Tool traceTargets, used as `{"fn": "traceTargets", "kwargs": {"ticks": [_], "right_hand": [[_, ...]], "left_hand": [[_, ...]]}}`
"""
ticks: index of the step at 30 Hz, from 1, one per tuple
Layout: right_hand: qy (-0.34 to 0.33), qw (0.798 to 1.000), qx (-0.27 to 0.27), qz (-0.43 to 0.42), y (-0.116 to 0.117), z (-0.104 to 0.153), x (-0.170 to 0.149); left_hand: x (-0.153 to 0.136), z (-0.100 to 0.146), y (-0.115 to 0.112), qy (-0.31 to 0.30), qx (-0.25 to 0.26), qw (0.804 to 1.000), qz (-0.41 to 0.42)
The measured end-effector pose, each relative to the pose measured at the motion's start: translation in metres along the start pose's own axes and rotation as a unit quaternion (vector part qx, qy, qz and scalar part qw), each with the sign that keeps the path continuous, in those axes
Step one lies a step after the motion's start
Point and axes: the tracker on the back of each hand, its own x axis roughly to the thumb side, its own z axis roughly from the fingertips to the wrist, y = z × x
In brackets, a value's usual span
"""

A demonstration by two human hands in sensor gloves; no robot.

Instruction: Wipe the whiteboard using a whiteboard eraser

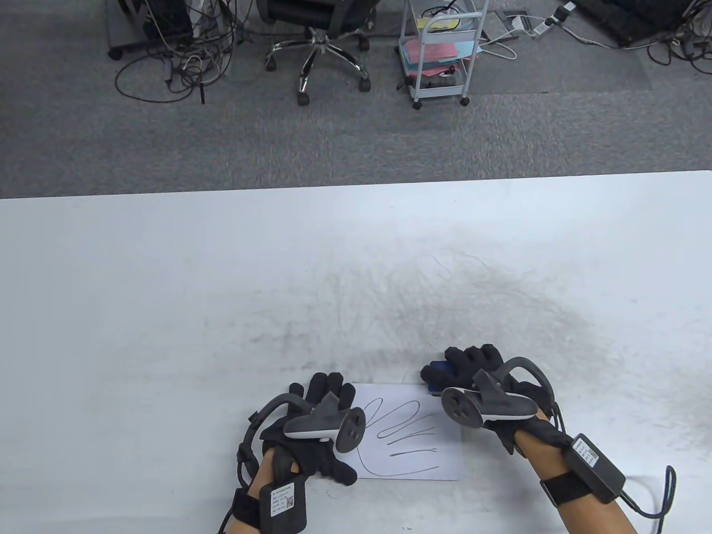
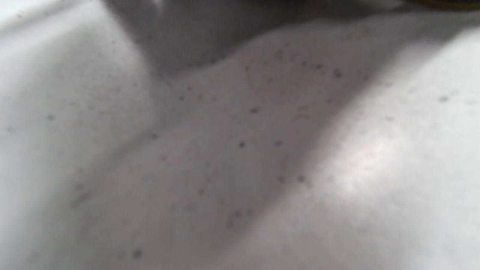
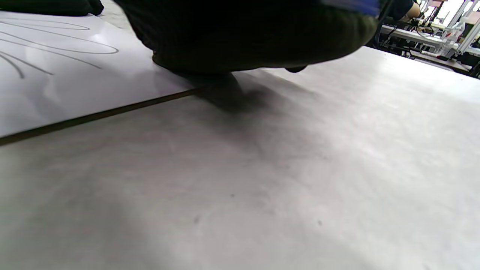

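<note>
A small, thin, rectangular whiteboard (image 1: 414, 439) lies flat on the table (image 1: 167, 289) near its front edge, its glossy white face marked with looping and straight dark pen lines. The table top is matte white, smudged grey with a broad arc of scuffs beyond the board.

The left hand (image 1: 311, 431), in a black fabric glove with a grey tracker on its back, rests palm-down on the board's left edge, fingers laid flat and spread. The left wrist view is blurred: only a speckled pale surface shows, so how firmly it presses I cannot tell.

The right hand (image 1: 484, 384) sits at the board's far right corner, fingers curled down over a blue eraser (image 1: 439, 374), of which just a blue sliver shows between the fingertips; it appears to grip the block from above. In the right wrist view the eraser's dark felt underside (image 3: 243, 41) meets the board right at its edge (image 3: 93, 117), which shows as a thin brown line above the table.

Beyond the table lies grey carpet with a chair (image 1: 322, 50) on a chrome star base and a white cart (image 1: 442, 53).
</note>
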Motion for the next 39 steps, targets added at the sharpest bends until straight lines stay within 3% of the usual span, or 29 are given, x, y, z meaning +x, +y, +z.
{"fn": "traceTargets", "kwargs": {"ticks": [6,13,18,25,33,36,39], "right_hand": [[-0.051,0.996,-0.035,0.062,0.002,0.03,0.029],[-0.137,0.985,-0.035,0.102,0.003,0.088,0.08],[-0.157,0.98,-0.033,0.116,0.003,0.1,0.09],[-0.117,0.991,-0.016,0.067,-0.001,0.076,0.072],[0.005,1.0,0.028,-0.011,-0.008,-0.009,0.012],[0.003,1.0,0.018,-0.013,-0.008,-0.014,0.011],[-0.014,1.0,-0.012,0.026,-0.007,-0.003,0.02]], "left_hand": [[0.0,0.0,0.0,0.002,0.0,1.0,0.0],[0.0,0.0,0.0,0.001,0.001,1.0,0.001],[0.0,0.0,0.0,0.0,0.003,1.0,0.003],[0.0,-0.001,0.0,-0.003,0.002,1.0,0.002],[0.0,-0.001,-0.001,-0.003,0.001,1.0,0.002],[0.0,0.0,-0.001,-0.002,0.001,1.0,0.002],[0.0,0.0,-0.001,-0.002,0.001,1.0,0.002]]}}
